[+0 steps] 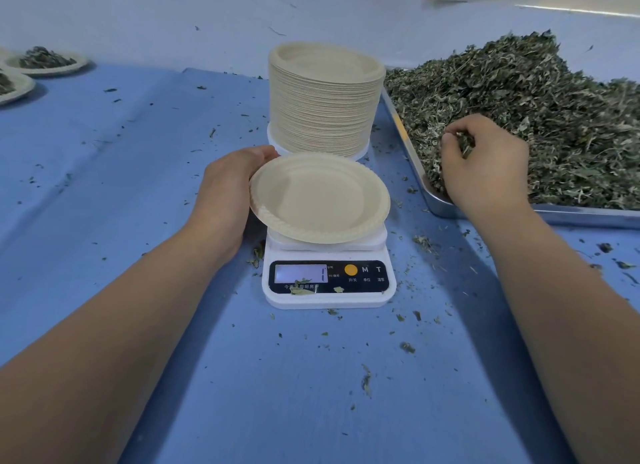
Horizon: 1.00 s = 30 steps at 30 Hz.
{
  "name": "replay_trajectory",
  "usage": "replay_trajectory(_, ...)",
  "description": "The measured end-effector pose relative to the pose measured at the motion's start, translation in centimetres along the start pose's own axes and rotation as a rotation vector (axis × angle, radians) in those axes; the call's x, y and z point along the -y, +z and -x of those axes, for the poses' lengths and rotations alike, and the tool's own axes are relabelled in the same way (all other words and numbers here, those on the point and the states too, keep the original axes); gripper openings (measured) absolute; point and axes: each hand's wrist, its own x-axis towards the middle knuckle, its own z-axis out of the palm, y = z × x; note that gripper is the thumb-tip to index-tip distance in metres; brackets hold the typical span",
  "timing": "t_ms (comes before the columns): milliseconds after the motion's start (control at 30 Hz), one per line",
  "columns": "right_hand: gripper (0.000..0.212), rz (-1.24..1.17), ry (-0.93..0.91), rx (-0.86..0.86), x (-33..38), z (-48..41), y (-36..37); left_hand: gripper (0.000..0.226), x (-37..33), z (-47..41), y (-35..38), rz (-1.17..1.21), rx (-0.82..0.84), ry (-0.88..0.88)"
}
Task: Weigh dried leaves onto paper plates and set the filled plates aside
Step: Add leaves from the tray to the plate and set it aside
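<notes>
Grips the left rim of an empty paper plate (318,196) with the left hand (228,186), plate sitting on the scale (329,283) at frame centre. Pinches a clump from the dried leaves (554,110) in the curled fingers of the right hand (485,165), over the heaped tray (588,217) at right. Filled plates (45,63) upper left.

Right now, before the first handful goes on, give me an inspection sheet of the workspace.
Surface: blue cloth.
Job's things: empty paper plate on the scale; plate stack behind it; steel tray heaped with dried leaves at right; filled plates far left.
Clutter: leaf bits scattered over the cloth and the scale's panel.
Hands: left hand holds the plate's rim; right hand grips leaves in the tray.
Cables: nothing seen.
Surroundings: pale wall behind.
</notes>
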Motion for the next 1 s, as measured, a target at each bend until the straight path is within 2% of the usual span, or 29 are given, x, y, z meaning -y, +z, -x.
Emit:
replay_trajectory(200,0.021,-0.208,-0.008,-0.105,2.5,-0.1,-1.9,0.054,-0.3,0.4,0.2,-0.052,0.010,0.025)
replay_trajectory(333,0.018,-0.358,-0.113,-0.131,7.5,0.1,-2.9,0.066,-0.8,0.8,0.4,-0.048,0.010,0.000)
replay_trajectory(400,0.016,-0.388,-0.182,-0.066,10.2,1.0,-2.3,0.074,-0.8,0.8,0.3,-0.037,0.012,-0.011)
replay_trajectory(500,0.011,-0.424,-0.253,0.117,13.2,2.7,-0.3,0.074,-0.9,0.8,0.2,-0.045,0.036,-0.015)
replay_trajectory(567,0.014,-0.346,-0.289,0.315,14.1,3.6,0.9,0.067,-0.8,0.9,0.1,-0.029,0.010,-0.012)
replay_trajectory(633,0.024,-0.170,-0.357,0.429,13.9,3.8,1.8,0.052,-0.7,0.9,0.1,0.006,-0.027,-0.011)
replay_trajectory(700,0.030,-0.062,-0.379,0.417,13.3,3.5,1.8,0.053,-0.7,0.9,0.1,0.027,-0.034,-0.015)
replay_trajectory(800,0.030,-0.140,-0.292,0.348,11.9,2.5,0.9,0.063,-0.7,0.8,0.0,0.010,-0.036,-0.005)
replay_trajectory(900,0.026,-0.185,-0.213,0.237,9.4,2.0,-0.5,0.050,-0.6,0.7,0.0,-0.003,-0.041,-0.017)
replay_trajectory(1000,0.015,-0.135,-0.174,0.181,6.7,3.5,-2.0,0.049,-0.4,0.5,0.0,-0.016,-0.038,-0.008)
